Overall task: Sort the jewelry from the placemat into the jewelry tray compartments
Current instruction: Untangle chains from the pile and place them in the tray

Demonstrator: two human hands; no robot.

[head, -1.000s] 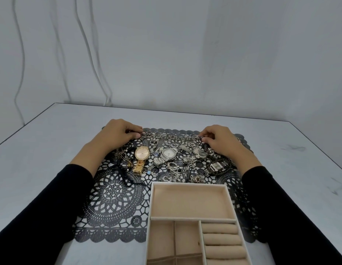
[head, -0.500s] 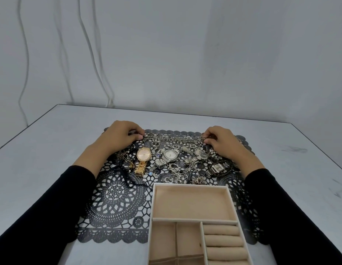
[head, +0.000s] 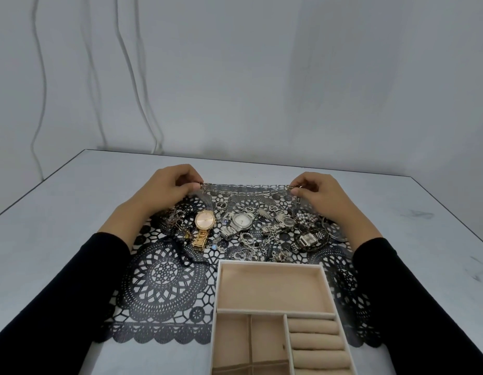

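**Soft, cool light with wide-angle bend**

Dim, diffuse light falls from above. The wall [head: 262, 77] carries a faint darker band at right. The table [head: 72, 198] has a dull sheen, and its edges bow outward. The jewelry [head: 243, 226] glints faintly. The near sleeves [head: 45, 307] are featureless black. Detail is slightly soft.

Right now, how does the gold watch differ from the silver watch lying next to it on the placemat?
The gold watch has a pinkish dial; the silver watch has a whitish dial. The gold watch's band runs almost straight toward the tray, while the silver watch's band angles off to the left. Both lie face up on the placemat, side by side, with round dials.
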